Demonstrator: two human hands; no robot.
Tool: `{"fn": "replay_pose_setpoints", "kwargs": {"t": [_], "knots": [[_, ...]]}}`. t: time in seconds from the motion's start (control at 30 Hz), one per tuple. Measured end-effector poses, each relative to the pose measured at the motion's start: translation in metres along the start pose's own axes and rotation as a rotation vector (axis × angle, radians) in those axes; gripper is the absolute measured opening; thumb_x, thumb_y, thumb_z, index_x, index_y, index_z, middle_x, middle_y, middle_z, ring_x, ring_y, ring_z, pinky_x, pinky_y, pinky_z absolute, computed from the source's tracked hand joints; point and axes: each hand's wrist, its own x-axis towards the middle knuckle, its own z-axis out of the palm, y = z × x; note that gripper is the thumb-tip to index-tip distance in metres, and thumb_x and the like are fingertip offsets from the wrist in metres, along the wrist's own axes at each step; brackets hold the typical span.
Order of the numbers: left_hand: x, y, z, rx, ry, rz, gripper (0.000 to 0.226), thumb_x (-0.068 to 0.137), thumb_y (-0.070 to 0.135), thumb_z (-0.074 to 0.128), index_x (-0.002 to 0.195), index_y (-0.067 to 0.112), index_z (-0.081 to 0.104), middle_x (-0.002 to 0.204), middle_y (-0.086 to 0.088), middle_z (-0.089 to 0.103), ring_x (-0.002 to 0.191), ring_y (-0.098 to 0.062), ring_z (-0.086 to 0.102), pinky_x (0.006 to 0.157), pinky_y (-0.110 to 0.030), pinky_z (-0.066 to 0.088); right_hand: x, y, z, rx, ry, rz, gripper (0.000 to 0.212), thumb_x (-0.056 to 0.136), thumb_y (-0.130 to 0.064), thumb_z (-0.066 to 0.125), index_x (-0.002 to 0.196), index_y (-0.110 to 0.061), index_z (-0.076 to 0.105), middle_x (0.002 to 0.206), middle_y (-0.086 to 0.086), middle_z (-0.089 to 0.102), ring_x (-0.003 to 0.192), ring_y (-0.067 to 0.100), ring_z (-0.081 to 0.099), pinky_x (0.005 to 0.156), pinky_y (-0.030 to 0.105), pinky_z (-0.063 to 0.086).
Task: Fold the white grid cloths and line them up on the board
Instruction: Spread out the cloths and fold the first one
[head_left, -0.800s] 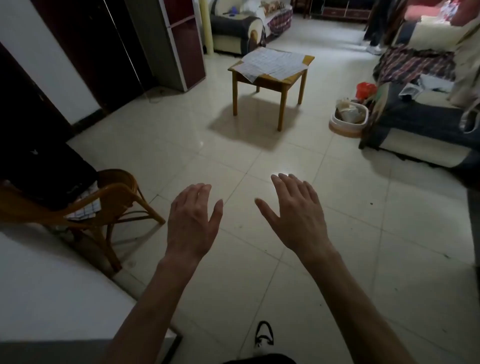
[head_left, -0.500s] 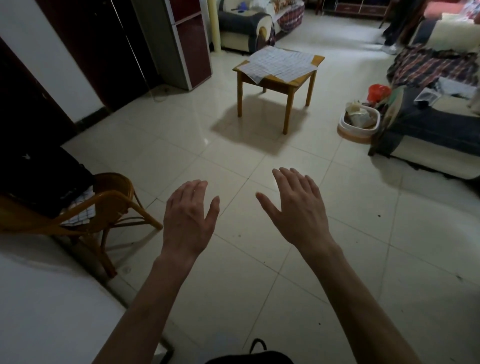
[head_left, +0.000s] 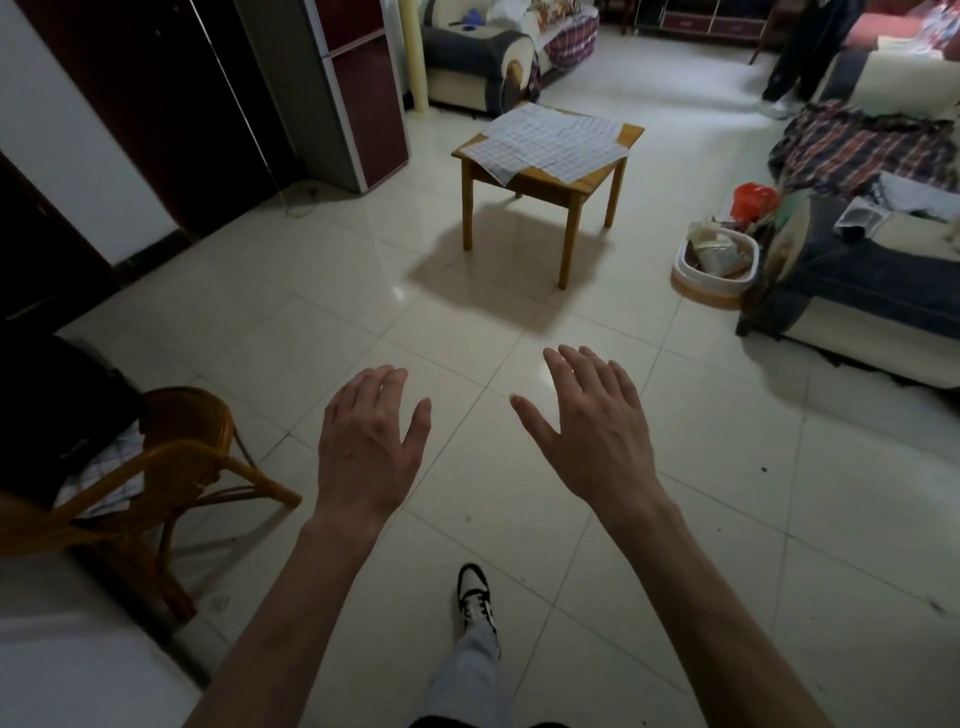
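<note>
Single head cam (wide-angle), standing height, facing forward and down across the tiled floor (head_left: 675, 519). Both forearms close in the foreground; the small wooden counter (head_left: 587, 183) sits well ahead, upper centre.

left hand (head_left: 366, 447), right hand (head_left: 592, 434) held out, palms down — fingers straight, holding nothing.

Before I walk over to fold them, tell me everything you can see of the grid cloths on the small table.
The white grid cloths lie spread flat and overlapping on the small wooden table, not yet folded. They look like thin fabric with fine blue-grey lines. They cover most of the top; one corner droops over the near-left edge. Nothing rests on them; neither hand touches them.
</note>
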Motion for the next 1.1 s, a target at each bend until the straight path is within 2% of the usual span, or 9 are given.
{"fn": "replay_pose_setpoints", "kwargs": {"t": [0.5, 0.87, 1.1], "knots": [[0.232, -0.024, 0.074, -0.069, 0.002, 0.074, 0.057, 0.105, 0.048, 0.040, 0.138, 0.006, 0.061, 0.138, -0.015, 0.064, 0.132, -0.032, 0.057, 0.111, -0.050, 0.046, 0.216, 0.025, 0.038, -0.029, 0.017, 0.088, 0.078, 0.102, -0.070, 0.026, 0.154, -0.015, 0.043, 0.157, 0.007, 0.049, 0.151, 0.025, 0.039, 0.127, 0.043, 0.023], [0.345, -0.013, 0.131, -0.084, -0.057, 0.121, 0.060, 0.106, 0.050, 0.036, 0.139, 0.006, 0.059, 0.139, -0.015, 0.064, 0.133, -0.031, 0.057, 0.111, -0.049, 0.047, 0.321, 0.062, 0.072, -0.021, -0.001, 0.123, 0.076, 0.103, -0.070, 0.028, 0.154, -0.016, 0.043, 0.158, 0.007, 0.048, 0.151, 0.024, 0.039, 0.126, 0.040, 0.019], [0.442, 0.015, 0.178, -0.081, -0.060, 0.132, 0.058, 0.105, 0.049, 0.038, 0.139, 0.007, 0.060, 0.139, -0.014, 0.063, 0.133, -0.030, 0.056, 0.111, -0.049, 0.046, 0.412, 0.114, 0.094, 0.000, -0.009, 0.153, 0.076, 0.103, -0.069, 0.029, 0.155, -0.016, 0.043, 0.157, 0.007, 0.049, 0.150, 0.025, 0.040, 0.126, 0.043, 0.023]]}}
